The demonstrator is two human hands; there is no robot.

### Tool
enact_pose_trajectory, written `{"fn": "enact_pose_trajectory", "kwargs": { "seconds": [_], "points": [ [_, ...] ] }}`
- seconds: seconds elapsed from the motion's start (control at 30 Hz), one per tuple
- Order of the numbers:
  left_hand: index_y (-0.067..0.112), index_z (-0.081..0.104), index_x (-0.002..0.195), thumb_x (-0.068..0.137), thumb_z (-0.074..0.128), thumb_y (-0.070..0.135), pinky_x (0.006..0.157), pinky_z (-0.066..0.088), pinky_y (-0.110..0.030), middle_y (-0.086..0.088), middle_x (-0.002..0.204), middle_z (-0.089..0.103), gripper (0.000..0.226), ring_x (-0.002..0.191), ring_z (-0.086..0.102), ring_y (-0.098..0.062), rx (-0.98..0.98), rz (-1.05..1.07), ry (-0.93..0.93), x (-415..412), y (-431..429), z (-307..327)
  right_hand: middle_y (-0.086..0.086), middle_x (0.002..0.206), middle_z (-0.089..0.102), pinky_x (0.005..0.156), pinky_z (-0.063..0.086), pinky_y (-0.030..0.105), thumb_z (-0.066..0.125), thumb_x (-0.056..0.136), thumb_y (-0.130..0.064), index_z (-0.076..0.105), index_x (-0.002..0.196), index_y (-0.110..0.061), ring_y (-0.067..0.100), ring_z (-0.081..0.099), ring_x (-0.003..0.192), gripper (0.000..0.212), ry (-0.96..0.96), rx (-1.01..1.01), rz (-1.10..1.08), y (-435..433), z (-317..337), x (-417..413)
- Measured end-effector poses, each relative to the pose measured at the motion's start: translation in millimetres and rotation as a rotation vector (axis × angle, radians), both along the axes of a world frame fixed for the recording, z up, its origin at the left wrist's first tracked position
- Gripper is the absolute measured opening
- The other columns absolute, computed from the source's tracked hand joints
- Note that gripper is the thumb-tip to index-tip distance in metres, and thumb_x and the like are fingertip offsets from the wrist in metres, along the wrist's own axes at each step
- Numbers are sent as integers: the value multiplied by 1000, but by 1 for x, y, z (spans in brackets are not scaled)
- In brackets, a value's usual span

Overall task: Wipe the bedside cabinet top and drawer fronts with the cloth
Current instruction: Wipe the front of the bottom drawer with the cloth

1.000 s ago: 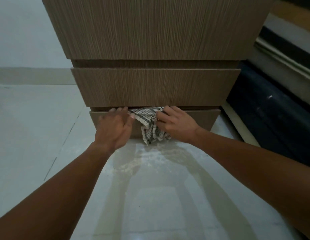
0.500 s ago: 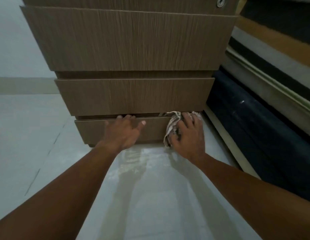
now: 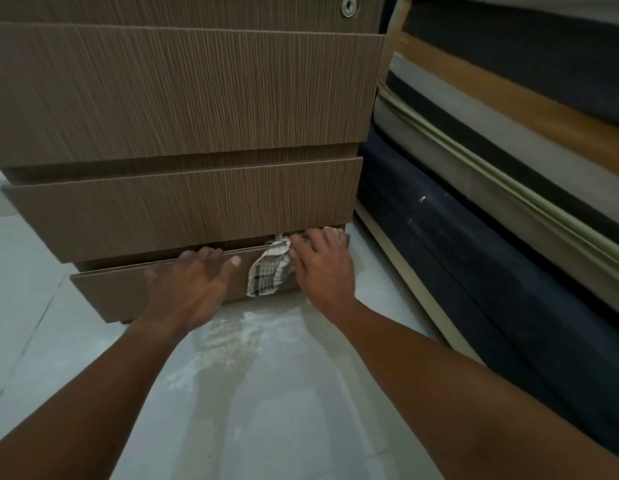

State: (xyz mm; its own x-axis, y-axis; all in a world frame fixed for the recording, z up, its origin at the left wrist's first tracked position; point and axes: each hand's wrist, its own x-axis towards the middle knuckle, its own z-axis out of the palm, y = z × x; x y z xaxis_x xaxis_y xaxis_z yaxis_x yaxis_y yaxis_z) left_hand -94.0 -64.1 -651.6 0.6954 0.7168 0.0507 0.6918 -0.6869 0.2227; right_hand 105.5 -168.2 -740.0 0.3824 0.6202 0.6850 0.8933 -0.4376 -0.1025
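i look down at a wooden bedside cabinet [image 3: 183,95] on a pale tiled floor [image 3: 273,403]. my left hand [image 3: 187,289] lies flat against the bottom drawer front [image 3: 110,292], fingers spread open and hooked over its top edge, holding nothing. my right hand [image 3: 322,265] presses a checked cloth [image 3: 268,271] against the right end of that same drawer front, fingers curled over the cloth's upper part while the rest hangs down. a bed [image 3: 509,202] with striped layers stands just beside the cabinet, to the right.

A dark bed base [image 3: 474,271] and striped mattress [image 3: 509,109] border the pale tiled floor [image 3: 266,410].
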Motion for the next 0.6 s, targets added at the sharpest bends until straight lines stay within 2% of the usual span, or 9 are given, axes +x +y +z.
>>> {"fn": "enact_pose_trajectory", "kwargs": {
  "seconds": [0.07,0.13,0.23,0.33,0.4,0.5,0.6],
  "points": [
    [26,44,144,99,21,58,108,25,-59,-1,148,46,60,135,41,-25,-17,4,-7,0,1,-2,4,119,61,102,45,46,49,101,-35,67,119,-20,24,51,115,29,95,63,-112,-14,-4,13],
    [24,45,144,99,23,59,108,26,-59,-2,148,47,61,135,41,-26,-20,6,-34,1,1,-6,2,126,55,94,47,35,46,102,-33,67,121,-19,19,48,116,31,288,160,-145,-26,-5,22],
    [19,50,140,99,27,57,105,32,-57,-6,142,53,61,130,47,-29,18,12,-77,4,-1,-9,-1,119,50,89,49,29,48,104,-22,67,124,-16,7,48,99,28,605,408,-108,-29,3,20],
    [17,54,135,93,19,63,102,36,-57,-8,134,58,72,124,52,-31,17,2,-105,5,-3,-9,3,122,52,87,43,26,48,104,-14,67,120,-12,14,52,101,25,932,722,-370,-17,13,14],
    [16,53,136,89,15,66,101,38,-57,-8,135,58,78,124,51,-31,20,8,-111,6,-4,-10,7,128,55,85,43,28,46,104,-15,67,119,-14,23,57,110,25,1127,843,-493,-8,15,7],
    [15,50,140,94,26,66,104,36,-56,-11,141,53,73,131,46,-32,-4,36,-111,6,-7,-11,8,128,56,89,53,40,45,103,-15,63,123,-16,28,59,112,27,1288,816,-441,6,4,-9],
    [15,50,139,83,11,82,104,39,-57,-9,143,52,97,134,44,-31,-20,8,-106,7,-3,-15,10,128,61,91,56,45,45,103,-23,61,125,-22,29,63,106,27,1490,851,-481,17,-8,-11]
  ]
}}
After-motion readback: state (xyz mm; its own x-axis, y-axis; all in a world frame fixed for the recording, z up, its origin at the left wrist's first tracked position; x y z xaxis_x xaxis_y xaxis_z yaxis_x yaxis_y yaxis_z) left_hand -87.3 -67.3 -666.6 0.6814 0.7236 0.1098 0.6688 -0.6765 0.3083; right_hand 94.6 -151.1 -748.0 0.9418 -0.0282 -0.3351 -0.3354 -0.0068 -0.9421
